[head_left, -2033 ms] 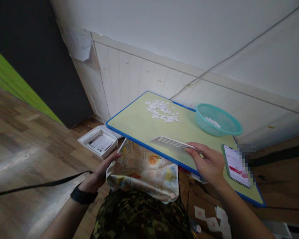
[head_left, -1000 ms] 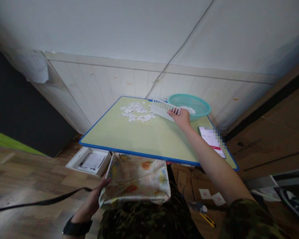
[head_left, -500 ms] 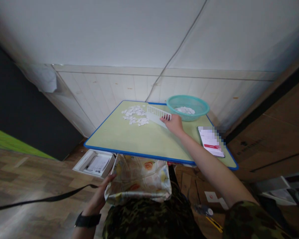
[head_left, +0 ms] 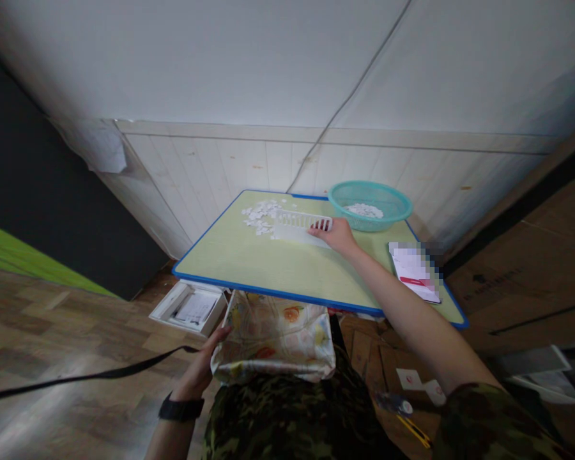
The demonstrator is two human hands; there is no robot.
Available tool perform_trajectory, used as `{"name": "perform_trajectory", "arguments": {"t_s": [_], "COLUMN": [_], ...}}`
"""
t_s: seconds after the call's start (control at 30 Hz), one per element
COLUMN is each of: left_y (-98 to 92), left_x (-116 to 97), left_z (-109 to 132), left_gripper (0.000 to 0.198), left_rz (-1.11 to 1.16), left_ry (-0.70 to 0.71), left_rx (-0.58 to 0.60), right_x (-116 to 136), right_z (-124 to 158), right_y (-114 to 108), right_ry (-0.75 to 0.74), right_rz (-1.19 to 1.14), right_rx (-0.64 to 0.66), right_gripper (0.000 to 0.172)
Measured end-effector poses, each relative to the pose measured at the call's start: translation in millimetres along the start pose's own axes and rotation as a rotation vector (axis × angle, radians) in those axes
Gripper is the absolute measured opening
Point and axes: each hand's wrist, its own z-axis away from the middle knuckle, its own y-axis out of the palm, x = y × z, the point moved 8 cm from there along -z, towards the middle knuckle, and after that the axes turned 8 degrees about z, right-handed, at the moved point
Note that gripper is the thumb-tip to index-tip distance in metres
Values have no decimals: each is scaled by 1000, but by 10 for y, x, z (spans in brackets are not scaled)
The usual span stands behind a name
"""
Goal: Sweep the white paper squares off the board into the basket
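So, clenching one white slotted plastic panel point(head_left: 297, 234) in the right hand point(head_left: 338, 235), just beside small flat white pieces point(head_left: 260, 214), too many to count, spread on one pale-green, blue-edged table point(head_left: 249, 262). Gripping one fruit-patterned, open-topped container point(head_left: 278, 333) by its left side with the left hand point(head_left: 207, 361), below the near edge. Spotting one round turquoise plastic basin point(head_left: 393, 203), more white pieces point(head_left: 365, 210) inside, plus one flat, lit-screen phone point(head_left: 409, 267). Backed by white panelled wall point(head_left: 206, 179), over wood-look floor point(head_left: 96, 332).

High on the head we sat, looking forward and down from close above our left hand point(head_left: 205, 365) and right hand point(head_left: 338, 236), across the table point(head_left: 268, 268) to the wall point(head_left: 220, 70)!
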Motion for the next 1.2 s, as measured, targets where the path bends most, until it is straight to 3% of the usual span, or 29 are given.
{"name": "perform_trajectory", "arguments": {"t_s": [0.27, 0.4, 0.63, 0.8, 1.2], "left_y": [116, 124, 69, 8, -16], "left_x": [-26, -35, -17, 11, 73], "left_z": [51, 51, 22, -17, -64], "left_gripper": [46, 44, 50, 53, 58], "left_rz": [48, 46, 14, 12, 37], "left_ry": [-25, -18, 2, 7, -30], "left_rx": [79, 95, 85, 34, 80], "right_x": [72, 16, -231, -199, -239], "right_z": [-387, -594, -507, -501, -510], "right_y": [187, 181, 9, -28, -33], "right_ry": [-13, 13, 72, 50, 70], "right_rz": [125, 139, 129, 83, 83], "right_rx": [7, -36, -85, -51, -10], "right_gripper": [35, 34, 35, 39, 37]}}
